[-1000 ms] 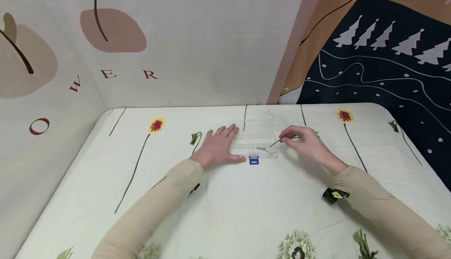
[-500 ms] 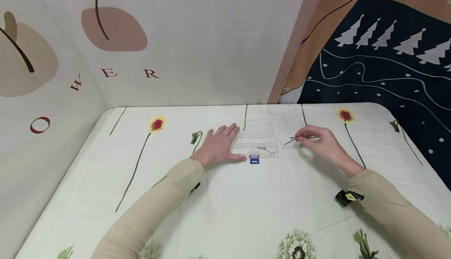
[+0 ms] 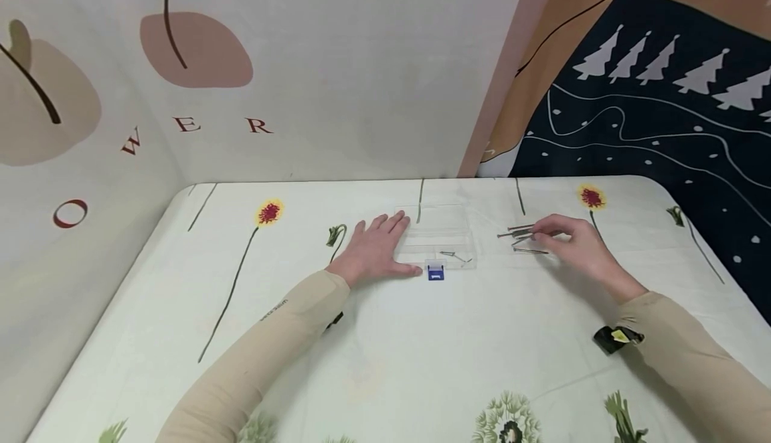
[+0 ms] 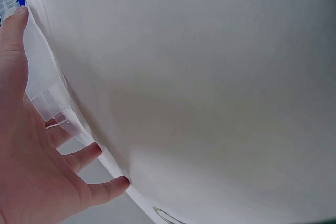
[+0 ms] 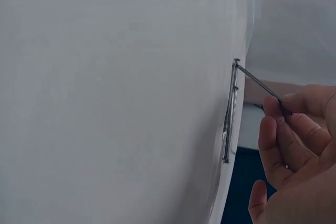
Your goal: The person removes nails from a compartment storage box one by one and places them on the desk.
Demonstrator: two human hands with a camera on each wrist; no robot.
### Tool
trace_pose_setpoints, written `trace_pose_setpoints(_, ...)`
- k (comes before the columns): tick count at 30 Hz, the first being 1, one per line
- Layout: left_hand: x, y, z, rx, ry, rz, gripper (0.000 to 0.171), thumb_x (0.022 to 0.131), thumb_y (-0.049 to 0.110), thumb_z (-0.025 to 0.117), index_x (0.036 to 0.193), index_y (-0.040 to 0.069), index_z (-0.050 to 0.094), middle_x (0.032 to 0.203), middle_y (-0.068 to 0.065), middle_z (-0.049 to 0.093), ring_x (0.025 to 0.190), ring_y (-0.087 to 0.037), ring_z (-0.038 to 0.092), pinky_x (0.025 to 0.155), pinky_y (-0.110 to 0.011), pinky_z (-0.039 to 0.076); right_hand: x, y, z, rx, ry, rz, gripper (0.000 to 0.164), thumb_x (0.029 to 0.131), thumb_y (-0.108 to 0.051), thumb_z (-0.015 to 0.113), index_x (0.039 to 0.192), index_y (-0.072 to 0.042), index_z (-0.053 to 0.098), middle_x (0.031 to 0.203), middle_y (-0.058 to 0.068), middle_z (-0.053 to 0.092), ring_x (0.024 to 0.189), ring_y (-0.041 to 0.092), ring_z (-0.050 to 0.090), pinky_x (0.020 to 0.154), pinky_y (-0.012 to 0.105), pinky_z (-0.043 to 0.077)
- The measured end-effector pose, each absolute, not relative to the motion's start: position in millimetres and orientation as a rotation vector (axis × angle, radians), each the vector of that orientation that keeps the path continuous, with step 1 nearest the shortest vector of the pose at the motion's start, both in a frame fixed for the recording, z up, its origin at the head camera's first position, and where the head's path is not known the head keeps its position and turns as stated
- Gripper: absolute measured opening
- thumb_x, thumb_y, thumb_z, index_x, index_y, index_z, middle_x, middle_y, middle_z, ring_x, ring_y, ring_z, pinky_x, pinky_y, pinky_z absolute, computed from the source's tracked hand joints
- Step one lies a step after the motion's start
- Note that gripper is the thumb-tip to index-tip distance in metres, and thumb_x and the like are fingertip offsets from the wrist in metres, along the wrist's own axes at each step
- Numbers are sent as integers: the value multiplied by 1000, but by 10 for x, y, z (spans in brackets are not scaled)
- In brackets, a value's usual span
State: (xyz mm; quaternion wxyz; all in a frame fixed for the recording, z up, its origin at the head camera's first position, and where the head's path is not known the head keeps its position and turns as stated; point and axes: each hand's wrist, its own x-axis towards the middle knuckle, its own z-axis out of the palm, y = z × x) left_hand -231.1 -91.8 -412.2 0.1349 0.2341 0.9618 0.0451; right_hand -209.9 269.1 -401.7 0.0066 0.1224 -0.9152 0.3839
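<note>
**Right hand (image 3: 569,242) carries a nail (image 5: 260,83) across to the loose ones**

At the left, the left hand (image 3: 378,253) rests against the left side of a clear box (image 3: 434,233), fingers straight and spread, gripping nothing. Its thumb stretches along the near edge toward a blue latch (image 3: 436,274). In the box's near row, toward the right, lie a few small nails (image 3: 448,253), too faint to count. The box has stayed put on the desk (image 3: 421,336).

Further right is the change: a second ago the right hand held its nail above the box's near right corner; now it is over the loose nails (image 3: 533,251), well apart from the box. I take this to mean that the work has shifted from box to pile, with this nail not yet let go.

The right hand's thumb and fingertips pinch the nail near one end. Its long axis slants, the free end pointing left, downward and slightly toward the person. Whether that end touches the pile I cannot tell. The loose nails lie flat beneath, roughly left to right.
</note>
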Motion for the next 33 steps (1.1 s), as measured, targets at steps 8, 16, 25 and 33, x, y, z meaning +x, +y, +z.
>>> trace_pose_setpoints(8,-2307,-919,-4122,683,2788,132,105,80,77,51,156,15,14,161,-3,10,144,-31,15,110,-60,15,-2108,2830,-4008,338,-2905,1135,20,96,-16,61,106,-1,69,104,14,67,90,3,53,75,28,40)
trace_pose_setpoints(16,-2307,-914,-4109,676,2788,136,105,80,77,51,156,15,14,161,-3,10,144,-31,15,110,-59,15,-2134,2993,-4025,280,-2990,1075,22,97,-15,58,109,0,68,110,19,65,98,22,53,76,34,39)
trace_pose_setpoints(25,-2301,-914,-4111,677,2787,137,105,80,77,51,156,15,15,161,-3,11,144,-31,15,110,-59,15,-2125,3042,-4039,309,-2983,1081,22,97,-15,58,110,0,68,111,19,65,95,10,52,73,26,41)
trace_pose_setpoints(33,-2301,-912,-4111,676,2782,134,105,80,76,52,156,14,14,161,-3,11,144,-31,15,110,-59,15,-2108,2906,-4054,364,-2976,1136,19,96,-13,60,108,-1,69,110,16,66,93,6,53,74,22,41)
